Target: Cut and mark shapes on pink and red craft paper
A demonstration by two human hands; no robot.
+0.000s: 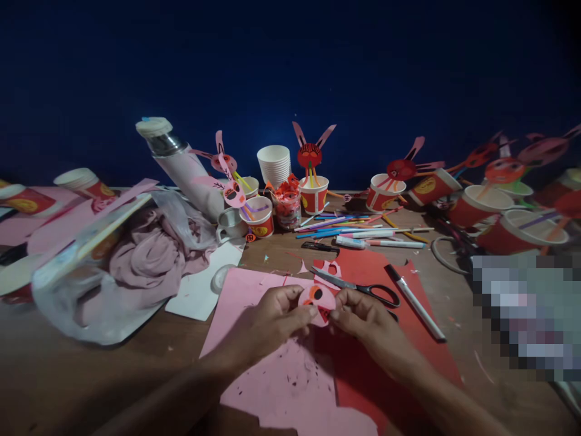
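A round pink paper face (315,298) with orange, black and red pieces on it is held between my two hands. My left hand (284,312) pinches its left edge between thumb and fingers. On the other side, my right hand (361,315) has its fingers closed at the right edge, close to a small red piece. Pink paper (267,363) with dark specks lies beneath my left hand, and red paper (363,387) beneath my right. Just behind my right hand rest black-handled scissors (384,294). A white marker (415,303) with a black cap lies further right.
Paper cups (314,197) with rabbit-like paper figures stand along the back, beside a stack of white cups (273,163). Coloured sticks (340,225) lie before them. At left are a flask (186,169), a metal mug (232,224) and a plastic bag (77,309) with cloth.
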